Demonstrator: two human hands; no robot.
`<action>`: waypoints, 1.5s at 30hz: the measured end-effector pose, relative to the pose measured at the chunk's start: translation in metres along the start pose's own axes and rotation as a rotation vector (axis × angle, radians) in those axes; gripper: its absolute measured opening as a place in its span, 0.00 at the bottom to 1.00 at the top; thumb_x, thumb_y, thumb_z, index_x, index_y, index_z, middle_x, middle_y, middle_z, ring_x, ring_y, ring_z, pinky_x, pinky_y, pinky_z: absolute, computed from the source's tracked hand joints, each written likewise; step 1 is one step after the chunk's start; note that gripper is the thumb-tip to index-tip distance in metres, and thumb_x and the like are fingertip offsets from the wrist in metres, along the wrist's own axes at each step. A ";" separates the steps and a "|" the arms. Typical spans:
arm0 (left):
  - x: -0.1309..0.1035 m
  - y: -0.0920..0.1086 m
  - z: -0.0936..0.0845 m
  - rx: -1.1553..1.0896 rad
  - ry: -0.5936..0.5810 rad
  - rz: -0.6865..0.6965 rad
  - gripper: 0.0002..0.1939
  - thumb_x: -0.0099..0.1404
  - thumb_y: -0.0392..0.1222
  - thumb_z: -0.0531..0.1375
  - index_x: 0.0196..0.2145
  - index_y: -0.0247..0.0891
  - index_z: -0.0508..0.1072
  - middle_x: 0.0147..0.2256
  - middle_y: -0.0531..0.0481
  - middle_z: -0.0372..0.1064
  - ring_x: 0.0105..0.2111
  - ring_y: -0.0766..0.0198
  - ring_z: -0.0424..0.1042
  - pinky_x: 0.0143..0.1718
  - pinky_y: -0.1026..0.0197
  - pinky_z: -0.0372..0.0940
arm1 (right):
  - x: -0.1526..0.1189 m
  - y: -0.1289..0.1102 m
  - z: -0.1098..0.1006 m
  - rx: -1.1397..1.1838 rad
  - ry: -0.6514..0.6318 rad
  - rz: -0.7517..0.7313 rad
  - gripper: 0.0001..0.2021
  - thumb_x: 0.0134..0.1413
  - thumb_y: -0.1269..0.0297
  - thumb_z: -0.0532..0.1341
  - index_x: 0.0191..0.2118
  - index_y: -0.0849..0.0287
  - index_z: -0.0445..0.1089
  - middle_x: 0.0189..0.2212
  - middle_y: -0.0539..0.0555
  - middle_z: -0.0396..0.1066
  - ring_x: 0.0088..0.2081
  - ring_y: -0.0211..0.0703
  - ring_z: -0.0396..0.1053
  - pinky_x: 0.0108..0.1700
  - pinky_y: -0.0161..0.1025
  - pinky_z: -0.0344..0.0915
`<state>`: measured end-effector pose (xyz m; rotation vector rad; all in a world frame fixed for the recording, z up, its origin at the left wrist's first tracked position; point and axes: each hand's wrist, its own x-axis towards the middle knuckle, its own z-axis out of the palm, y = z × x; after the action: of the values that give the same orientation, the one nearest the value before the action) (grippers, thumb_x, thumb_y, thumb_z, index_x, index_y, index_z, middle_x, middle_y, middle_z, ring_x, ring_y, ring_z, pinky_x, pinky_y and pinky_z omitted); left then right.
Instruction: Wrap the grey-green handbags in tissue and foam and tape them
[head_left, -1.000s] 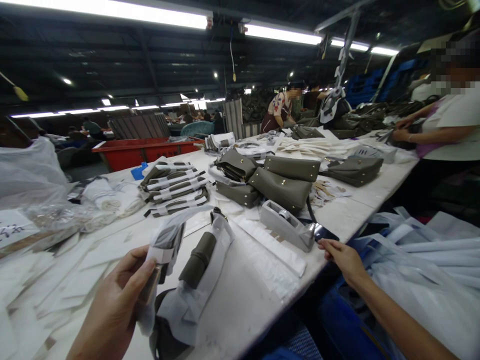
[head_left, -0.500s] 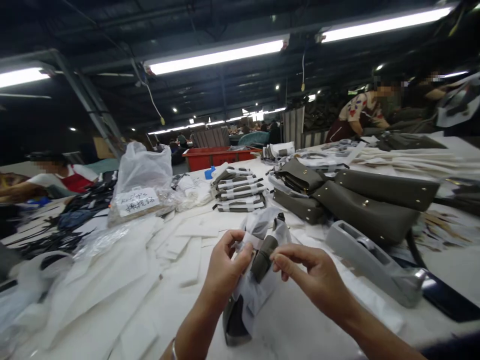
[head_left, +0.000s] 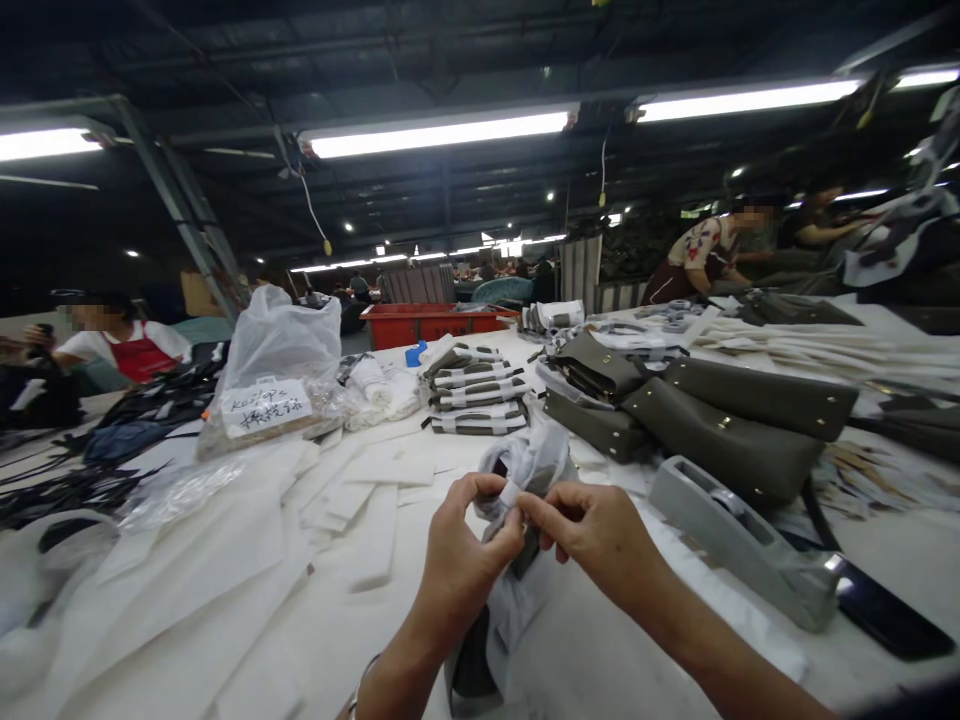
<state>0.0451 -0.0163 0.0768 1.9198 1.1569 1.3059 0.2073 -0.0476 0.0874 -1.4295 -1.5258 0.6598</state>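
My left hand is closed around white wrapping paper, with its thumb and fingers near a small white strip. From the other side my right hand pinches at the same strip, its fingertips almost touching the left thumb. The paper is wrapped round a dark olive strap, whose lower end shows below my hands. Most of the strap is now hidden by paper and fingers. To the right of my right hand lies a grey tape dispenser.
Wrapped strap bundles are stacked ahead, beside olive bags. A phone lies at right. White sheets and a labelled plastic bag are at left. A red bin stands behind; co-workers are at both sides.
Paper now covers the strap section that was bare between my hands. My right hand has moved left to meet the left fingers at the white strip.
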 end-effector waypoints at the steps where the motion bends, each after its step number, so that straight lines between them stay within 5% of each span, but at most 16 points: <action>1: 0.000 0.000 0.000 0.012 0.000 0.008 0.08 0.56 0.40 0.61 0.36 0.40 0.71 0.33 0.53 0.71 0.34 0.62 0.69 0.39 0.60 0.64 | 0.000 0.000 -0.001 0.004 -0.015 0.021 0.23 0.56 0.46 0.63 0.20 0.59 0.73 0.15 0.49 0.71 0.17 0.36 0.66 0.23 0.32 0.59; 13: -0.001 -0.007 -0.001 0.064 0.051 -0.051 0.16 0.54 0.54 0.64 0.37 0.43 0.73 0.34 0.51 0.75 0.36 0.54 0.74 0.43 0.56 0.66 | -0.016 0.009 -0.003 0.033 -0.055 -0.141 0.12 0.64 0.67 0.54 0.33 0.58 0.74 0.22 0.49 0.71 0.26 0.37 0.70 0.31 0.32 0.62; 19: -0.002 -0.005 -0.001 0.150 0.082 -0.033 0.18 0.53 0.57 0.64 0.37 0.44 0.73 0.36 0.51 0.75 0.40 0.51 0.73 0.47 0.55 0.64 | -0.016 0.013 0.003 0.213 -0.098 -0.076 0.10 0.62 0.67 0.53 0.37 0.59 0.72 0.26 0.49 0.73 0.24 0.36 0.70 0.27 0.31 0.64; 29: -0.002 -0.010 -0.007 0.212 0.059 -0.051 0.20 0.53 0.59 0.64 0.38 0.44 0.73 0.35 0.50 0.76 0.38 0.50 0.75 0.39 0.56 0.66 | -0.016 0.014 0.007 0.368 -0.146 0.036 0.08 0.58 0.66 0.56 0.37 0.62 0.72 0.24 0.50 0.73 0.19 0.33 0.67 0.22 0.28 0.64; 36: -0.004 -0.005 -0.007 0.096 0.019 -0.078 0.21 0.53 0.60 0.65 0.38 0.42 0.73 0.35 0.49 0.76 0.38 0.51 0.75 0.40 0.56 0.68 | -0.021 0.009 0.003 0.251 -0.044 -0.046 0.05 0.60 0.66 0.57 0.39 0.59 0.69 0.25 0.50 0.75 0.19 0.34 0.67 0.24 0.29 0.62; 45: -0.005 0.006 -0.007 -0.174 -0.097 -0.182 0.20 0.55 0.57 0.65 0.36 0.40 0.72 0.31 0.49 0.75 0.33 0.57 0.74 0.26 0.65 0.66 | -0.013 0.023 0.003 0.449 -0.066 -0.119 0.05 0.55 0.68 0.62 0.35 0.60 0.76 0.29 0.51 0.74 0.33 0.41 0.71 0.36 0.35 0.67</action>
<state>0.0399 -0.0239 0.0820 1.6922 1.1028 1.1627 0.2141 -0.0549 0.0626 -0.9797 -1.3885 0.9161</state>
